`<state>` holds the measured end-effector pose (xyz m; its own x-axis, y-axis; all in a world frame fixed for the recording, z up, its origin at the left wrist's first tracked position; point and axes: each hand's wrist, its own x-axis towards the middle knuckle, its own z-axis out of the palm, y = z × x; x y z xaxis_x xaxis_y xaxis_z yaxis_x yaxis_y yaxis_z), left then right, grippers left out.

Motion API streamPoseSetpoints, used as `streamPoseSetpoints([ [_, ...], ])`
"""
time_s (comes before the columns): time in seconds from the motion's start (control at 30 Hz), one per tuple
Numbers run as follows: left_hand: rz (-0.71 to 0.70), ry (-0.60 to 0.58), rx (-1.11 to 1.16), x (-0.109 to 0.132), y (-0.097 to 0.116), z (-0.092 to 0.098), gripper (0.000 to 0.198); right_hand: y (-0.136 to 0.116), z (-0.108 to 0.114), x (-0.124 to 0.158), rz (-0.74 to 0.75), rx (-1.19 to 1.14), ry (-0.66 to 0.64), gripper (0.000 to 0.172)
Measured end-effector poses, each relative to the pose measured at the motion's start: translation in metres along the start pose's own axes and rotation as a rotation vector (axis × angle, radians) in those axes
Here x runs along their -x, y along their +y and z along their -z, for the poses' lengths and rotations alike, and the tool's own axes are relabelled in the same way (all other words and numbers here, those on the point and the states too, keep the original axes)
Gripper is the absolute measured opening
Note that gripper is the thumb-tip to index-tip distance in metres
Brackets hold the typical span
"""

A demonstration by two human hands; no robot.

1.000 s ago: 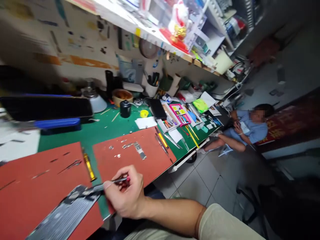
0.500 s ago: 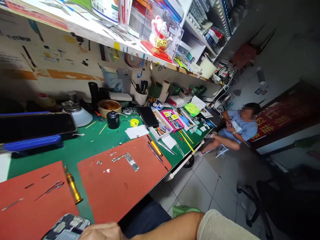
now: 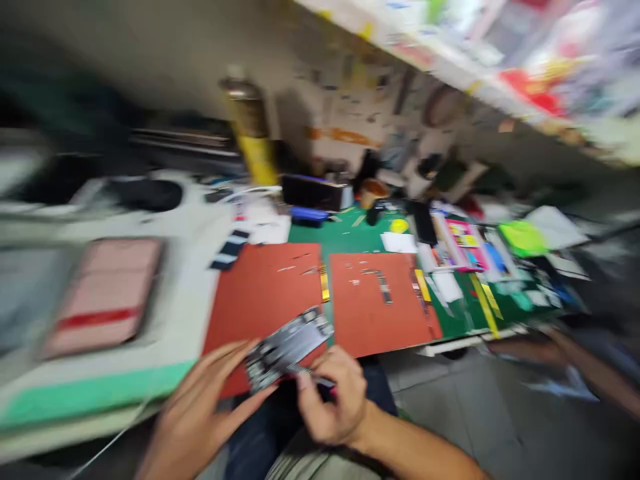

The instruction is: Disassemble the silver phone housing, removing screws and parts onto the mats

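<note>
An opened smartphone, its inner parts and silver-grey battery exposed, is held tilted above the front edge of the left red mat. My left hand grips its left end, with the thumb below and the fingers above. Against the phone's lower right edge, my right hand is closed in a pinch. Something thin and dark with a pinkish spot shows between its fingers, too blurred to name. Small phone parts and a grey circuit board lie on the right red mat.
A yellow screwdriver lies between the mats. Trays of tools, a pink-rimmed one among them, stand to the right on the green bench. At left, a pink flat case rests on a white surface. A shelf overhangs the back.
My view has swung left and down, blurring the picture. Both hands and the whole phone now show; before, only one hand and part of the phone were visible at the bottom edge.
</note>
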<state>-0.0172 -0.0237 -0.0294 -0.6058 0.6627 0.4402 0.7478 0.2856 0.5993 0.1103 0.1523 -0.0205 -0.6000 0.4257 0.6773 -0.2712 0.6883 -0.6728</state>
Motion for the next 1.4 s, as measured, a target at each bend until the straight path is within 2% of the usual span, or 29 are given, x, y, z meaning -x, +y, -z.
streamPoseSetpoints([
  [0.1,0.097,-0.065,-0.026,0.006,0.01,0.011,0.061,-0.006,0.016,-0.013,0.001,-0.006,-0.1,0.025],
  [0.2,0.144,-0.049,-0.009,0.003,0.012,0.011,0.067,-0.007,0.013,-0.015,0.048,-0.016,-0.154,0.032],
  [0.37,0.136,-0.025,0.023,0.003,0.016,0.01,0.07,-0.007,0.005,-0.01,0.12,0.071,-0.151,0.04],
  [0.67,0.104,-0.009,0.0,0.004,0.012,0.007,0.069,-0.002,-0.004,-0.009,0.118,0.127,-0.169,0.042],
  [1.13,0.087,0.011,0.009,0.002,0.011,0.005,0.065,-0.002,-0.005,-0.009,0.113,0.135,-0.167,0.039],
  [1.4,0.093,0.0,0.022,0.002,0.012,0.007,0.063,-0.002,-0.002,-0.011,0.241,0.2,-0.259,0.034],
])
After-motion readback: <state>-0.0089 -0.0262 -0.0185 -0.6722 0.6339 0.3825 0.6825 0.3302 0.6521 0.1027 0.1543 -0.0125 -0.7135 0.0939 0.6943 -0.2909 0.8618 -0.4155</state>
